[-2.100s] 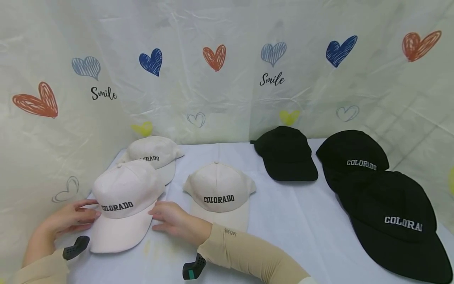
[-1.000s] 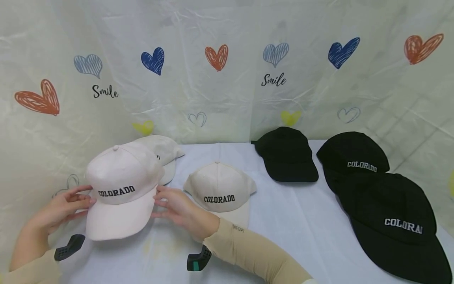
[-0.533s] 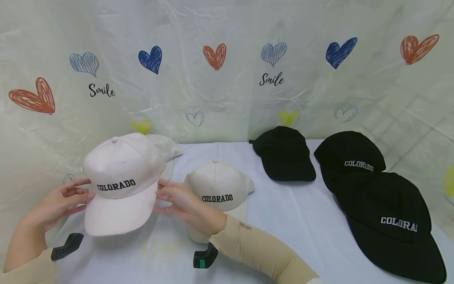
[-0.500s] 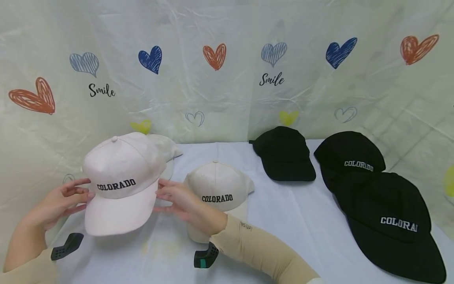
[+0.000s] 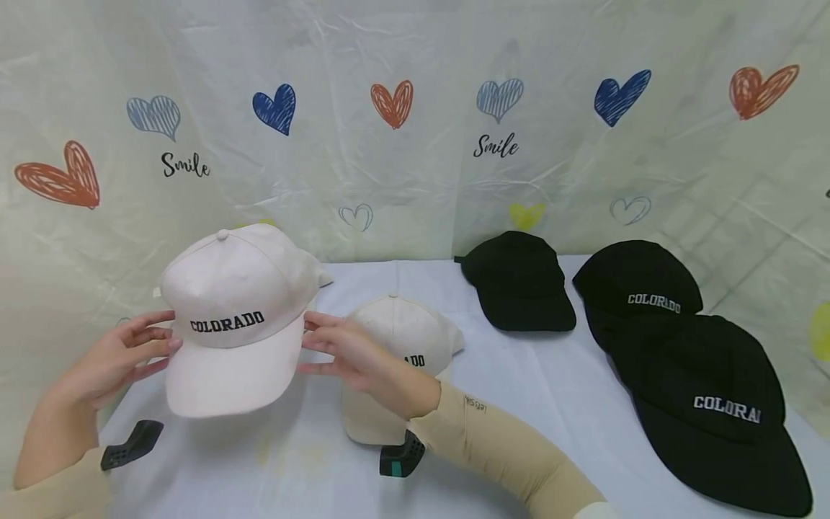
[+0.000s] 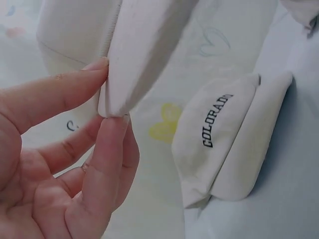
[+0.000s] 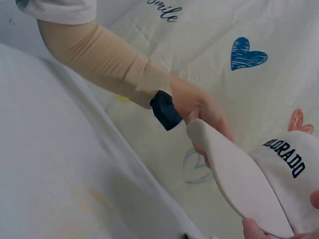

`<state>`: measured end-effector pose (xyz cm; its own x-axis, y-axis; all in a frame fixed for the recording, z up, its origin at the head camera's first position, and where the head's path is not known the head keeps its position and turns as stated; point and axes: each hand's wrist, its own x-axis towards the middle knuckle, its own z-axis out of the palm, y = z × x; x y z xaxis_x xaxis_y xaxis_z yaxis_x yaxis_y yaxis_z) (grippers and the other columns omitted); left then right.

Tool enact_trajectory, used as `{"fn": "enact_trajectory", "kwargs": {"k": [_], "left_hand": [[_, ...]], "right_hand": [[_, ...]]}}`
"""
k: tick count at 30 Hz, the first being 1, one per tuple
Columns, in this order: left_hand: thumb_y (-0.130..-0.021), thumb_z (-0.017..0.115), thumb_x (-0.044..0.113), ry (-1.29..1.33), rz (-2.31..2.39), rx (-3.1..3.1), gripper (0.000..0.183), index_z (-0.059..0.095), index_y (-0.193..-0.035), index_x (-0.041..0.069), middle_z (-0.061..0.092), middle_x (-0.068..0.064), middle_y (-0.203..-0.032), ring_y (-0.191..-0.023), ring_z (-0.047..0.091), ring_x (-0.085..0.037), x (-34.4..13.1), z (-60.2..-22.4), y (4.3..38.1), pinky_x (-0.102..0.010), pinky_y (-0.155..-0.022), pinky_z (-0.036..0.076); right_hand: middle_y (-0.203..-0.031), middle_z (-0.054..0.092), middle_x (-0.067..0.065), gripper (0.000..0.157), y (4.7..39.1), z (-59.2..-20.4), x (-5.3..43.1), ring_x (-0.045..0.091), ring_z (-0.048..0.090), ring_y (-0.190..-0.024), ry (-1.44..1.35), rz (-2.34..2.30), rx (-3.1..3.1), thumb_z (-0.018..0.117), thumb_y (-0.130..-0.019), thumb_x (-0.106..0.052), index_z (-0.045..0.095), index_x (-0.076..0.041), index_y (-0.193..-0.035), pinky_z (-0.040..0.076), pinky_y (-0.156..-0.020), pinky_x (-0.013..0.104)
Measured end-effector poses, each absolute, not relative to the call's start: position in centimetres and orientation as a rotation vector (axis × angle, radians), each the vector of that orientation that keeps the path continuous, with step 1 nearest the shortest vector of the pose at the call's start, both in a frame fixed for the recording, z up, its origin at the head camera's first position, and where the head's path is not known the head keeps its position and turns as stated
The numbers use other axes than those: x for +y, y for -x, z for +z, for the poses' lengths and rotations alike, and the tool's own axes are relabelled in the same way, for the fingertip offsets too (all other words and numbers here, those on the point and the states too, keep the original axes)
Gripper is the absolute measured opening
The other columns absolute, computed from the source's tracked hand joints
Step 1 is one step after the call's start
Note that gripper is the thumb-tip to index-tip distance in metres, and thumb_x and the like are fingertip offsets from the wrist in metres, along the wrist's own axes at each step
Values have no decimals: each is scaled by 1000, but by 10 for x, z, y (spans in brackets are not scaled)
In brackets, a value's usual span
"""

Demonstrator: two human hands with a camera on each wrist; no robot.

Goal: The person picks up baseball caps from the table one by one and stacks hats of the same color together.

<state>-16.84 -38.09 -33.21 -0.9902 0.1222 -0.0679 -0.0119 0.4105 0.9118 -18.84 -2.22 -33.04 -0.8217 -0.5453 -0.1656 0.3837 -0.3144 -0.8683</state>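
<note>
A white baseball cap point(image 5: 233, 288) lettered COLORADO is held up above the table, tilted, brim towards me. My left hand point(image 5: 123, 360) pinches its brim edge between thumb and fingers, seen closely in the left wrist view. At the opposite side of the brim, my right hand point(image 5: 363, 360) pinches the edge; its fingertips point(image 7: 251, 230) show low in the right wrist view. Beneath my right forearm lies a second white cap point(image 5: 379, 414), partly covered. Behind the held cap, a third white cap point(image 5: 323, 277) is mostly hidden.
Several caps lie about the white-covered table point(image 5: 506, 389). To the right are a plain black cap point(image 5: 521, 288) and two overlapping black COLORADO caps, one behind point(image 5: 638, 270) and one in front point(image 5: 726, 447). A heart-printed sheet point(image 5: 428, 180) hangs behind.
Both hands have lifted the white cap off the table and moved it upward, lately a little rightward. It now hides most of the rear white cap. The black caps stay put.
</note>
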Motion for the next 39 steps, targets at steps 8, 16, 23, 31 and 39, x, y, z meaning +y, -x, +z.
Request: {"fn": "enact_trajectory", "kwargs": {"k": [8, 16, 23, 31, 39], "left_hand": [[-103, 62, 7, -127, 1791, 2423, 42, 48, -129, 37, 65, 10, -107, -97, 65, -3, -367, -324, 172, -19, -78, 56], [-102, 62, 2, -163, 1895, 2356, 43, 53, -125, 37, 66, 9, -106, -95, 66, -5, -348, -321, 174, -18, -78, 56], [-102, 62, 4, -164, 1909, 2327, 42, 51, -128, 34, 65, 8, -107, -96, 66, -6, -334, -319, 178, -19, -80, 56], [-100, 66, 9, -132, 1949, 2313, 42, 50, -130, 33, 65, 9, -108, -97, 65, -7, -318, -318, 182, -19, -83, 55], [-101, 63, 4, -205, 2065, 2178, 39, 50, -130, 26, 65, 5, -106, -96, 64, -9, -301, -320, 191, -22, -83, 56]], "right_hand": [[-155, 46, 10, 56, 192, -321, -4, 28, 55, -126, 235, -2156, 1363, 53, -99, 5, 41, 3, -153, 48, -103, 55], [-154, 46, 11, 56, 194, -321, 14, 27, 57, -121, 260, -2162, 1356, 53, -99, 6, 41, 3, -153, 48, -102, 55], [-157, 43, 10, 54, 194, -318, 32, 27, 57, -125, 325, -2154, 1380, 53, -98, 5, 44, 4, -151, 51, -100, 52], [-158, 42, 9, 58, 198, -314, 47, 28, 53, -131, 347, -2144, 1413, 53, -99, 1, 39, 1, -155, 48, -103, 53], [-157, 43, 9, 58, 200, -313, 64, 29, 49, -136, 324, -2135, 1432, 52, -101, -2, 38, -3, -157, 47, -105, 52]]}}
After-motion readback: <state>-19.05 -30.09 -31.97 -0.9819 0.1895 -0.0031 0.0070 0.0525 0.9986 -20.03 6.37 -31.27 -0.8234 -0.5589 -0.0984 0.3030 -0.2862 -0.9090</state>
